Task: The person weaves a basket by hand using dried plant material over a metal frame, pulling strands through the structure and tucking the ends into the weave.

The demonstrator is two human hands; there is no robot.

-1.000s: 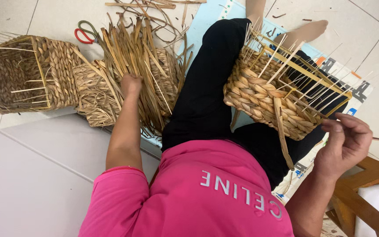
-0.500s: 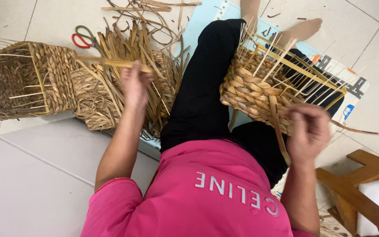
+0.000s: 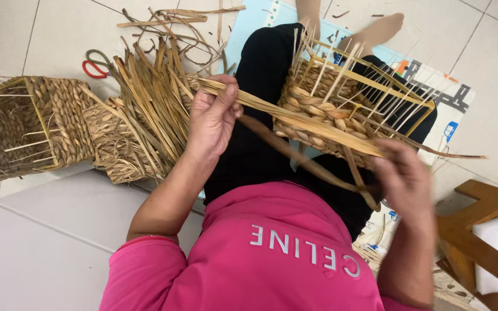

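Floor point(image 3: 41, 242): pale tiles, with a printed mat point(image 3: 456, 109) under the person's legs.
Finished basket point(image 3: 30, 126): woven, on its side at the far left, well apart from both hands.
Straw pile point(image 3: 151, 103): loose dried strips, just beside the left hand.
Half-woven basket point(image 3: 329, 109): rests on the lap, thin upright stakes sticking out of its rim.
Stool point(image 3: 479, 230): wooden, at the lower right.
Long strip point(image 3: 301, 121): flat dried straw stretched across the half-woven basket from one hand to the other.
Left hand point(image 3: 211, 118): fingers closed on one end of the long strip.
Right hand point(image 3: 404, 178): blurred, wrapped on the other end, below the basket.
Scissors point(image 3: 96, 63): red and green handles, behind the pile.
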